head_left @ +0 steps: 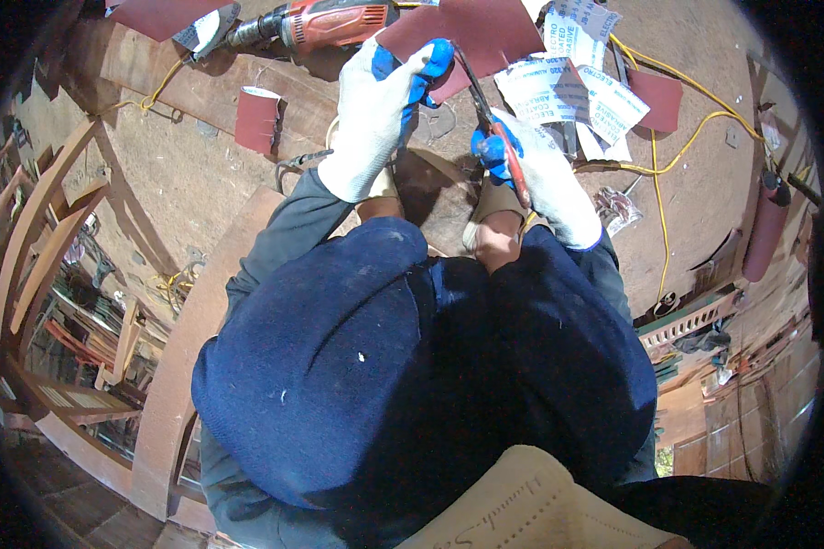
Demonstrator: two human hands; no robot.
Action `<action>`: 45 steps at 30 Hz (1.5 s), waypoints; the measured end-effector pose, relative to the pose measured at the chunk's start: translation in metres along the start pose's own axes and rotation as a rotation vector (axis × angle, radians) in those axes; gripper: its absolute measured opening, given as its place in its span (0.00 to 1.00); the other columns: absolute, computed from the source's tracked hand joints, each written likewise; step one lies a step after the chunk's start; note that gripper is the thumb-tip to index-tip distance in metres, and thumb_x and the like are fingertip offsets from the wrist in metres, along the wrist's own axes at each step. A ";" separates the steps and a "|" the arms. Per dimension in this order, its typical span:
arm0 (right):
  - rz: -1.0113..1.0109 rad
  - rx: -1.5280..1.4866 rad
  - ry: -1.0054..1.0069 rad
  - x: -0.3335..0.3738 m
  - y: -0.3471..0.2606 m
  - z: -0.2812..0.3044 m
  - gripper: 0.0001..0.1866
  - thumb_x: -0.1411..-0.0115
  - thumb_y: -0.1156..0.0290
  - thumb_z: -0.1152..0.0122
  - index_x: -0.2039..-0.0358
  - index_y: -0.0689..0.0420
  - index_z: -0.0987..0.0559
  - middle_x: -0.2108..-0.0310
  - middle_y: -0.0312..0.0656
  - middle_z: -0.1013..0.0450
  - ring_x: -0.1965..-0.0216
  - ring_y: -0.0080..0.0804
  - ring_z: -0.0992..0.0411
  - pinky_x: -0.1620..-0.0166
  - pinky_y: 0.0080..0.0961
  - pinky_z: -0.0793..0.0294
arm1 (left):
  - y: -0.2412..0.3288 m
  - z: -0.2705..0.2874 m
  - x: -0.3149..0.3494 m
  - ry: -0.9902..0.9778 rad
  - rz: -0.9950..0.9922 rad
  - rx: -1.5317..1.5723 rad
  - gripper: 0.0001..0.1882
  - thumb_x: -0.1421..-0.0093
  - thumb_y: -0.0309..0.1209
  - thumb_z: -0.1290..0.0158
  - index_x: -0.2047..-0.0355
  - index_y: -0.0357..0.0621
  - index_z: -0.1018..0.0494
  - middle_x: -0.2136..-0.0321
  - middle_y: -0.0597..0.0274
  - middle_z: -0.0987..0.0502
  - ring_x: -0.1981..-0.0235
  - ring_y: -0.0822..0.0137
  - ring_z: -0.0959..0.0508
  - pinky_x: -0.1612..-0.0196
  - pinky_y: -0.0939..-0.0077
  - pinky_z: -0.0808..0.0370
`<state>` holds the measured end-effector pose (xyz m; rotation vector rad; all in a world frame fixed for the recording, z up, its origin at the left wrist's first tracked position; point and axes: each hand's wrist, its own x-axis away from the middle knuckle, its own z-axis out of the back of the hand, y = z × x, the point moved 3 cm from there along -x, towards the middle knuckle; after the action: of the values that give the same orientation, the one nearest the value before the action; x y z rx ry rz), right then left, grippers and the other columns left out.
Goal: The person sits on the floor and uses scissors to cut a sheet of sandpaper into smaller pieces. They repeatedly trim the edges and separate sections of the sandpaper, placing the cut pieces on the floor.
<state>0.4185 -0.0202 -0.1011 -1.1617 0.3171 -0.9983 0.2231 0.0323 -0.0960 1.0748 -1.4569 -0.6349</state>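
My left hand (371, 119), in a white glove with blue-coated fingers, pinches the near edge of a reddish-brown sandpaper sheet (490, 37). My right hand (549, 174), gloved the same way, is closed around red-handled scissors (513, 160). Their dark blades point up and left and lie against the sheet's near edge; I cannot tell whether they are parted. Below the sheet lie sandpaper pieces (549, 91) with their printed white backs up. A red-brown piece (657, 99) sits to their right, and a small one (257, 121) rests left of my left hand.
A red power drill (334, 23) lies beyond my left hand. A yellow cord (659, 169) winds across the floor on the right. Crumpled clear plastic (616, 209) is by my right wrist. Curved wooden parts (50, 220) stand at left; a red-brown roll (765, 229) is far right.
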 end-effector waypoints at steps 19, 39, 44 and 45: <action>-0.333 -0.418 -0.067 0.006 0.014 -0.022 0.24 0.44 0.67 0.53 0.48 0.63 0.35 0.55 0.48 0.32 0.58 0.44 0.32 0.54 0.30 0.34 | 0.005 0.006 -0.002 -0.066 -0.004 -0.214 0.19 0.45 0.30 0.46 0.53 0.37 0.32 0.65 0.63 0.24 0.69 0.78 0.26 0.66 0.85 0.28; -0.205 -0.491 -0.053 0.010 0.012 -0.003 0.23 0.37 0.65 0.57 0.43 0.59 0.39 0.49 0.46 0.36 0.49 0.34 0.36 0.45 0.25 0.41 | -0.008 0.017 -0.005 -0.278 0.110 -0.240 0.17 0.47 0.39 0.45 0.61 0.40 0.28 0.74 0.63 0.23 0.77 0.78 0.25 0.73 0.87 0.30; -0.388 -0.446 -0.104 0.010 0.014 -0.002 0.23 0.40 0.66 0.54 0.46 0.62 0.36 0.54 0.47 0.32 0.55 0.35 0.32 0.52 0.27 0.35 | 0.005 0.016 -0.006 -0.322 0.202 -0.469 0.17 0.48 0.41 0.44 0.64 0.40 0.27 0.77 0.66 0.25 0.79 0.78 0.28 0.75 0.84 0.32; -0.444 -0.502 -0.107 0.009 0.013 -0.004 0.22 0.41 0.67 0.54 0.47 0.62 0.36 0.54 0.48 0.32 0.56 0.36 0.32 0.52 0.27 0.35 | 0.004 0.017 -0.006 -0.307 0.184 -0.423 0.15 0.48 0.39 0.43 0.66 0.40 0.26 0.78 0.67 0.25 0.79 0.79 0.28 0.75 0.85 0.33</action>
<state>0.4270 -0.0293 -0.1120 -1.7877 0.2324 -1.2759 0.2048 0.0364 -0.0991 0.5231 -1.5670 -0.9537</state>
